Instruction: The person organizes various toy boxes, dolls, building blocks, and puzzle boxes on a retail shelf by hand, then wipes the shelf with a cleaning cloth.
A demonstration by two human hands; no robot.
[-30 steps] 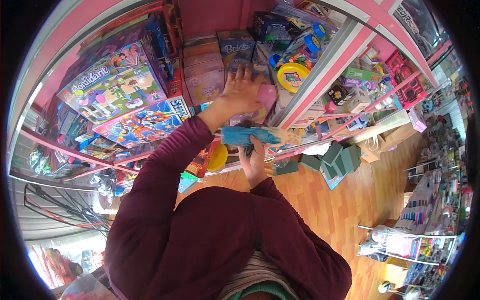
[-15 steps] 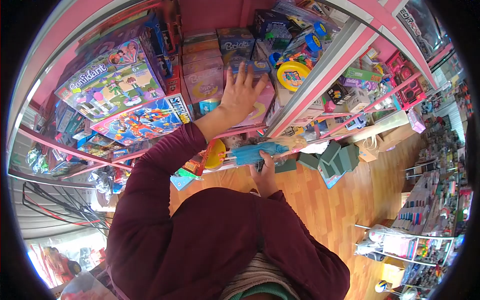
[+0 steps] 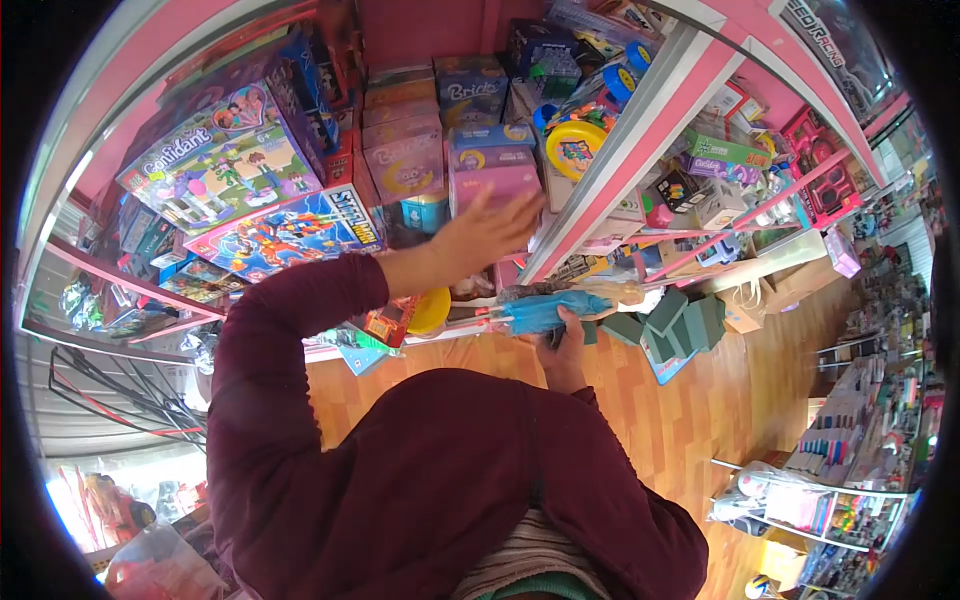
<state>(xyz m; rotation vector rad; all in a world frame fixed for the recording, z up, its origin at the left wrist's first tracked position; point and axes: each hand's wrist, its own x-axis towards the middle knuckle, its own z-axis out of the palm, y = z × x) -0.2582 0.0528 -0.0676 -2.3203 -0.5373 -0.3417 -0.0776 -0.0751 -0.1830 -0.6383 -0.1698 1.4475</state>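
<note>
The right hand is gripping a doll, its thumb lying across the blue dress. The left hand is holding nothing visible; its fingers are spreading open in a blur, hovering by a pink box, and whether they are touching it I cannot tell.

The doll is lying sideways in the right hand just beside the front edge of the shelf unit, its legs pointing toward the unit's left end and its pale hair toward the right.

Behind the left hand, the pink box is sitting near a pink-and-white upright, which is marking the right edge of this bay. Between that box and the upright, a tub with a yellow lid is resting. To the left, a Bricks box is standing with a small teal container close to it. Toward the left edge, a Confidant box is leaning just above a blue picture box. A yellow round item is showing at the front edge, left of the doll. Dark green boxes are lying on the wooden floor, beyond the doll's hair.
</note>
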